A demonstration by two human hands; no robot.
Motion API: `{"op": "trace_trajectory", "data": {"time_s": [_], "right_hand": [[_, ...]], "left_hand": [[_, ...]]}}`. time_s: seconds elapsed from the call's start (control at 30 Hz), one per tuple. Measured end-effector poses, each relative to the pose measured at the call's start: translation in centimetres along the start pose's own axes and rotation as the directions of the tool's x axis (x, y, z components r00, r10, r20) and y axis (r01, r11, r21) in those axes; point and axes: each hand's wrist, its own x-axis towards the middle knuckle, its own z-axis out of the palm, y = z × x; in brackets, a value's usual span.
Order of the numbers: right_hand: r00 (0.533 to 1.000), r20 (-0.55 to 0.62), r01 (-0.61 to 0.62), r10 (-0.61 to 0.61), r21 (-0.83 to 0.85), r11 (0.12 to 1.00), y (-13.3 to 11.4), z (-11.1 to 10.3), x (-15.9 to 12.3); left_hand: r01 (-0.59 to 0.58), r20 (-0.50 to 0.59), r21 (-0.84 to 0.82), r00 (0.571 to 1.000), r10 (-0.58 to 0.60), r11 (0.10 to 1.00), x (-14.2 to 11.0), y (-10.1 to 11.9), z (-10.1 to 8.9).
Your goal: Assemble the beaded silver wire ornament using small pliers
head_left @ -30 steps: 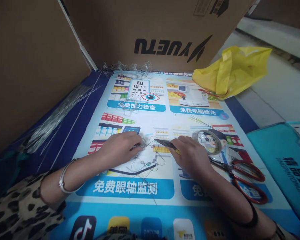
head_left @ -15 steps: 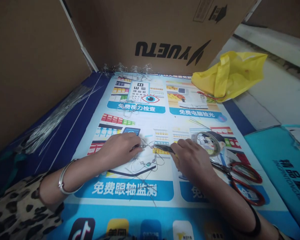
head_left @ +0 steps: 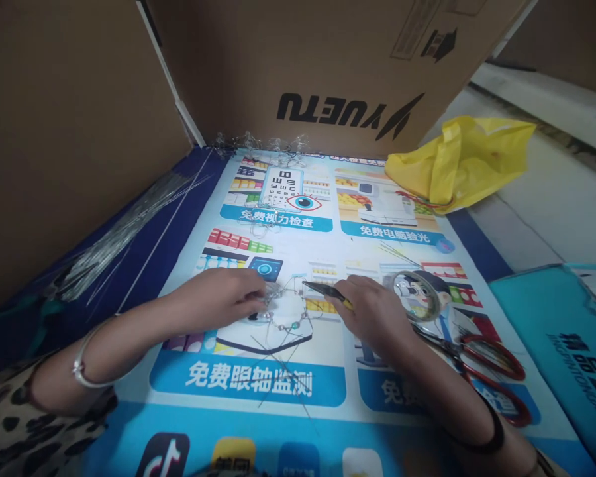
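Observation:
Thumb and fingers of my left hand [head_left: 231, 295] are pinched together at the left side of a loop of thin wire strung with small beads [head_left: 295, 325], one of them green. My right hand [head_left: 372, 308] is wrapped round pliers [head_left: 324, 289] with dark, pointed jaws and a bit of yellow handle showing. The jaw tips point left, just above the upper right of the loop; whether they touch the wire I cannot tell. Loose wire ends [head_left: 283, 361] spread over the printed poster [head_left: 322, 255] below the loop.
Red-handled scissors [head_left: 514, 368] lie beside my right forearm, near a roll of clear tape [head_left: 433, 306]. A wire bundle [head_left: 112, 242] is at left. Beaded wire pieces [head_left: 288, 146] sit before the cardboard wall [head_left: 238, 66]. A yellow bag [head_left: 487, 162] lies back right.
My left hand has shifted left along the beaded loop. The plier jaws now angle up to the left, a little off the beads they were close to. The whole view has shifted slightly.

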Motion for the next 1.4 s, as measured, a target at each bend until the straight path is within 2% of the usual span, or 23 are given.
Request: {"op": "trace_trajectory", "data": {"time_s": [0.13,0.23,0.33,0.47,0.67,0.83,1.07,1.4], "right_hand": [[1.0,-0.016,0.011,-0.012,-0.018,1.0,-0.1,0.1,0.2],[0.998,-0.038,0.041,-0.043,-0.048,0.998,-0.2,0.1,0.3],[0.996,-0.055,0.06,-0.065,-0.077,0.995,-0.4,0.1,0.4],[0.996,-0.053,0.058,-0.065,-0.12,0.991,-0.6,-0.1,0.5],[0.995,-0.064,0.064,-0.076,-0.177,0.982,-1.3,-0.2,1.2],[0.991,-0.093,0.079,-0.099,-0.198,0.977,-1.5,0.0,1.5],[0.983,-0.144,0.083,-0.112,-0.194,0.977,-1.0,0.5,1.0],[0.961,-0.227,0.105,-0.158,-0.229,0.968,-0.9,1.0,0.6]], "left_hand": [[0.034,0.008,0.009,0.999,-0.034,0.999,-1.3,-1.2,-1.6],[0.088,-0.038,0.002,0.995,-0.088,0.996,-1.5,-1.5,-2.0],[0.13,-0.089,0.023,0.988,-0.128,0.991,-0.9,-1.3,-1.6],[0.152,-0.095,0.05,0.985,-0.146,0.987,0.4,-1.1,-0.8],[0.087,-0.082,0.079,0.993,-0.081,0.993,1.5,-1.5,-0.3],[0.078,-0.092,0.108,0.993,-0.068,0.991,1.8,-1.7,0.1],[0.148,-0.147,0.122,0.98,-0.13,0.981,1.7,-1.4,0.5],[0.09,-0.114,0.154,0.991,-0.073,0.984,1.6,-1.0,0.6]]}}
